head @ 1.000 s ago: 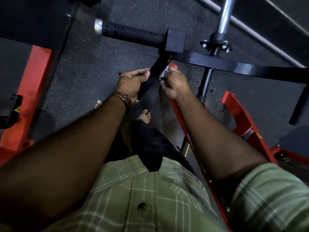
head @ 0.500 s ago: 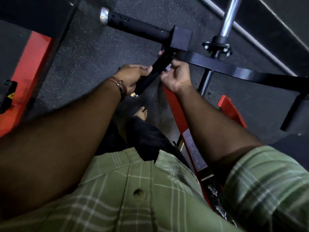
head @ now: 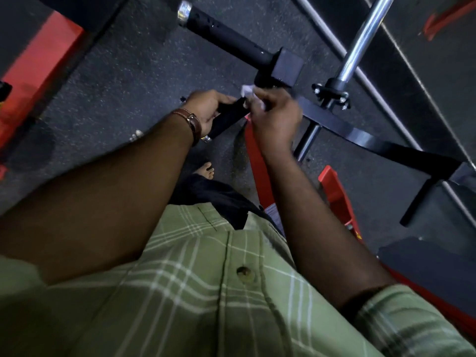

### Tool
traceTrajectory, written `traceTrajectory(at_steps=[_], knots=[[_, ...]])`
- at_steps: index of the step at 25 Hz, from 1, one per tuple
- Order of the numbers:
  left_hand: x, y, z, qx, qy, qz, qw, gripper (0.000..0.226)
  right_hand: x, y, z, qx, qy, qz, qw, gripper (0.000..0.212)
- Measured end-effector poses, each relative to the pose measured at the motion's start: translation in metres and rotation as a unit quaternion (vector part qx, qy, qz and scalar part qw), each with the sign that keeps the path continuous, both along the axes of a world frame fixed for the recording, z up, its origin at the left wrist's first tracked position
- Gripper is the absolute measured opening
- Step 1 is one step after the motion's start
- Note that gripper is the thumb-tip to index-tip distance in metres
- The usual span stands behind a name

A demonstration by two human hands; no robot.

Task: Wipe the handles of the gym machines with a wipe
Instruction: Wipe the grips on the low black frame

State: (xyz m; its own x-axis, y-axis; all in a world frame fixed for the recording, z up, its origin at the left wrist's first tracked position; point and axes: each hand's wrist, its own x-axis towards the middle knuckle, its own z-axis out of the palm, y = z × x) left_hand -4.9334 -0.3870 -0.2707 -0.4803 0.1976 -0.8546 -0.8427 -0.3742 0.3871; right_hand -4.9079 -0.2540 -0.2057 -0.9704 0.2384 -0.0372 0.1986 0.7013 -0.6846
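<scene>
wipe (head: 247,92) pinched in right hand (head: 275,117) against handle (head: 226,119); left hand (head: 206,109) grips handle's lower end

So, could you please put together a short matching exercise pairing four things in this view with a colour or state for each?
Things:
1. wipe
2. lower handle
3. upper handle
4. machine frame

States:
A. red, running along the floor
B. untouched, silver cap at its end
C. white, bunched in the right hand
D. black, held by the left hand

Pairs: 1-C, 2-D, 3-B, 4-A
</scene>
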Motion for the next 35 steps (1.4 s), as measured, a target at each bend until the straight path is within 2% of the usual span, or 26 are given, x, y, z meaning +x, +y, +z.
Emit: traceTrajectory(at_steps=[1,3,4,6,10,11,14,15,18,19,22,23,26,29,31,35], knots=[[0.002,-0.003,-0.002,-0.011,0.008,0.001,1.000,0.021,-0.011,-0.003,0.006,0.106,-0.009,0.085,0.991,0.015],[0.006,-0.008,-0.003,-0.029,0.025,-0.009,0.999,0.028,-0.033,-0.007,0.020,0.284,-0.103,0.187,0.935,0.023],[0.008,-0.009,-0.002,-0.027,0.033,-0.016,0.999,0.031,-0.037,-0.006,0.022,0.347,-0.124,0.208,0.906,0.025],[0.012,-0.010,-0.002,-0.019,0.045,-0.018,0.999,0.035,-0.027,-0.005,0.022,0.394,-0.113,0.229,0.883,0.026],[0.019,-0.012,-0.004,-0.065,0.069,-0.016,0.995,0.027,-0.011,-0.005,0.002,0.345,-0.089,0.358,0.863,0.024],[0.020,-0.013,-0.005,-0.089,0.080,-0.033,0.992,0.025,-0.020,0.000,-0.001,0.354,-0.081,0.350,0.864,0.024],[0.026,-0.018,-0.013,-0.138,0.103,-0.086,0.981,0.020,-0.023,0.008,-0.002,0.370,-0.028,0.227,0.900,0.024],[0.028,-0.020,-0.016,-0.143,0.103,-0.088,0.980,0.017,-0.014,0.005,-0.006,0.361,-0.020,0.232,0.903,0.024],[0.033,-0.020,-0.022,-0.145,0.104,-0.073,0.981,0.014,0.017,-0.005,-0.016,0.305,-0.065,0.340,0.887,0.031],[0.034,-0.019,-0.022,-0.154,0.107,-0.079,0.979,0.017,0.017,-0.001,-0.019,0.286,-0.061,0.320,0.901,0.034],[0.031,-0.022,-0.024,-0.170,0.120,-0.106,0.972,0.019,0.018,0.011,-0.026,0.208,-0.013,0.132,0.969,0.041],[0.029,-0.024,-0.025,-0.170,0.119,-0.117,0.971,0.018,0.024,0.009,-0.029,0.187,-0.009,0.125,0.974,0.043],[0.027,-0.026,-0.030,-0.161,0.102,-0.131,0.973,0.014,0.043,-0.001,-0.037,0.158,-0.014,0.197,0.967,0.037],[0.027,-0.026,-0.030,-0.155,0.099,-0.124,0.975,0.015,0.026,0.011,-0.038,0.055,0.042,0.066,0.995,0.024],[0.026,-0.026,-0.031,-0.141,0.095,-0.116,0.979,0.016,0.025,0.008,-0.038,0.036,0.083,0.002,0.996,0.020],[0.029,-0.026,-0.038,-0.107,0.071,-0.084,0.988,0.015,0.035,-0.030,-0.047,0.043,0.023,0.122,0.991,0.011]])
